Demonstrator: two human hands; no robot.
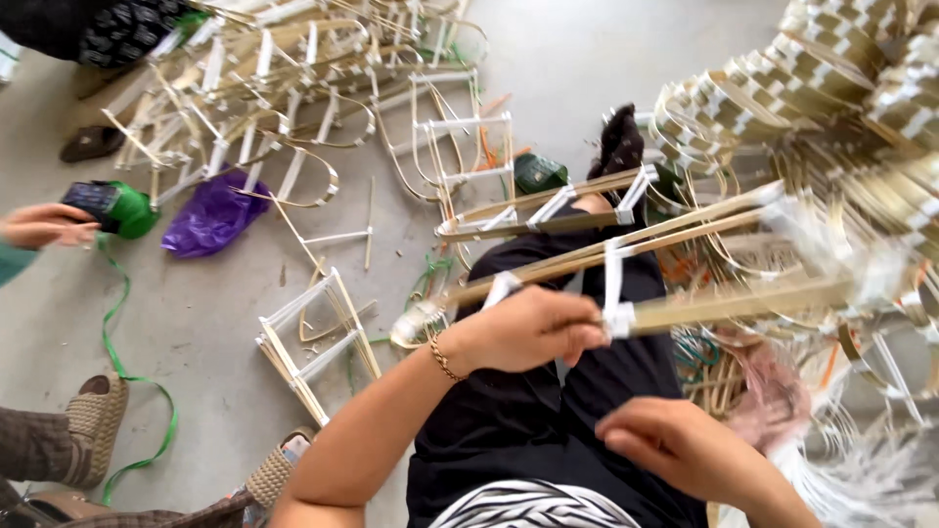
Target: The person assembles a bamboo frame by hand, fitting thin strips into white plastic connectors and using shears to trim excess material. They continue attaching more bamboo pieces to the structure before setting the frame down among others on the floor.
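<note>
Now the left hand (533, 328) grips the bamboo frame (685, 259), which runs rightward; the right hand (675, 445) hovers half-curled, empty, below.

Right hand (675, 452) motion-blurred; bamboo frame (685, 264) blurred toward right edge; grip indiscernible.

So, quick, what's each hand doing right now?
Left hand: closed on the bamboo frame at a white binding.
Right hand: holds nothing visible; grip blurred, cannot tell.

A pale tan bamboo frame (626, 264) carries white bindings; near left trails a green ribbon (117, 332), beside a purple bag (210, 215) on grey floor (196, 323).
</note>
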